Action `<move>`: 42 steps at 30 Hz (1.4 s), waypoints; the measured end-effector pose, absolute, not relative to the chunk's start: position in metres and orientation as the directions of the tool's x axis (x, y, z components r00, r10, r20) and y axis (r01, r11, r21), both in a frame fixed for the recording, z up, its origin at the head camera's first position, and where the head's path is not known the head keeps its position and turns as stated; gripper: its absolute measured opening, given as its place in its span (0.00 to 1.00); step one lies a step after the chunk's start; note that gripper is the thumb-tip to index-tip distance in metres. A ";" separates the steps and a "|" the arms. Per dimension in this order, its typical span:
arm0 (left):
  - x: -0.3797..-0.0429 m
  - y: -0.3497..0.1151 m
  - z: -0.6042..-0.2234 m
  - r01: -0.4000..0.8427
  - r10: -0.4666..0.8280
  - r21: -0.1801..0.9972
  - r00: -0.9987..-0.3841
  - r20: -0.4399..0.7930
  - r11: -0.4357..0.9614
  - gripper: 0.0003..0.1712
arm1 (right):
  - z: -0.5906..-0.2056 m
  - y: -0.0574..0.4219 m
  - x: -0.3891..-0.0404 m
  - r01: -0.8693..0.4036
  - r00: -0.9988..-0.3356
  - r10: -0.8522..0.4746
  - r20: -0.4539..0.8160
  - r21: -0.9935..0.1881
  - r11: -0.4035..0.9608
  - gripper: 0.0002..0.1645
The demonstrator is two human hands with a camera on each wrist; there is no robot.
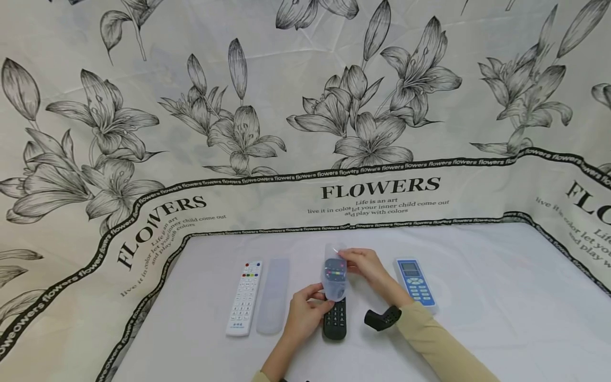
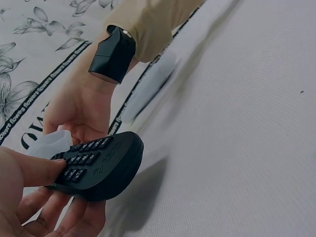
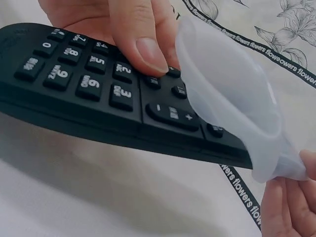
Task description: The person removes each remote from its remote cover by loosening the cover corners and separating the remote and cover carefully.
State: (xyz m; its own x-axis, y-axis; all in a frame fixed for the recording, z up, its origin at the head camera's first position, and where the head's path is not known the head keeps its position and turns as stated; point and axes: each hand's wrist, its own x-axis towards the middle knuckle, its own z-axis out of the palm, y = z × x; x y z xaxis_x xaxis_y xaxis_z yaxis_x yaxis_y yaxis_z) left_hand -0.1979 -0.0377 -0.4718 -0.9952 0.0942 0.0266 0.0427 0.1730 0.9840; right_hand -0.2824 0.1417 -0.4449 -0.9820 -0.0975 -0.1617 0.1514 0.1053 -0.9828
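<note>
Pinching — black remote (image 3: 121,101) between left fingers (image 2: 94,215), translucent sleeve (image 3: 224,81) between right fingers (image 3: 277,210)

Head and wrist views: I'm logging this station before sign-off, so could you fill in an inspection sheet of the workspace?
Surface: white cloth; one small dark speck shows in the left wrist view.
Job's things: black remote, held off the cloth; translucent sleeve partly over its far end.
Clutter: white remote and second sleeve side by side on the left; blue remote on the right.
Grippers: left hand grips the black remote, thumb on its key side; right hand pinches the sleeve's far end; black device on the right wrist.
Cables: nothing seen.
Surroundings: floral backdrop printed "FLOWERS".
</note>
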 end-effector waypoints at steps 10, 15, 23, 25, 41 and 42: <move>-0.197 -0.037 -0.470 0.038 0.112 0.982 -0.994 0.018 0.183 0.26 | -0.443 0.142 -0.288 0.158 -0.982 -0.086 -0.167 -0.982 0.100 0.24; -0.196 -0.038 -0.471 0.036 0.115 0.984 -0.993 0.016 0.176 0.26 | -0.445 0.144 -0.287 0.175 -0.979 -0.086 -0.184 -0.979 0.105 0.27; -0.195 -0.037 -0.470 0.031 0.082 0.984 -0.997 0.017 0.173 0.25 | -0.447 0.142 -0.277 0.271 -0.946 -0.155 -0.286 -0.956 0.111 0.34; -0.195 -0.037 -0.470 0.025 0.072 0.985 -0.997 0.013 0.169 0.25 | -0.446 0.142 -0.277 0.283 -0.937 -0.176 -0.300 -0.952 0.119 0.34; -0.194 -0.036 -0.470 0.033 0.093 0.980 -0.996 0.015 0.198 0.25 | -0.444 0.141 -0.278 0.216 -0.964 -0.131 -0.232 -0.968 0.125 0.29; -0.194 -0.036 -0.470 0.033 0.094 0.980 -0.995 0.015 0.198 0.25 | -0.444 0.141 -0.278 0.212 -0.965 -0.130 -0.228 -0.969 0.124 0.29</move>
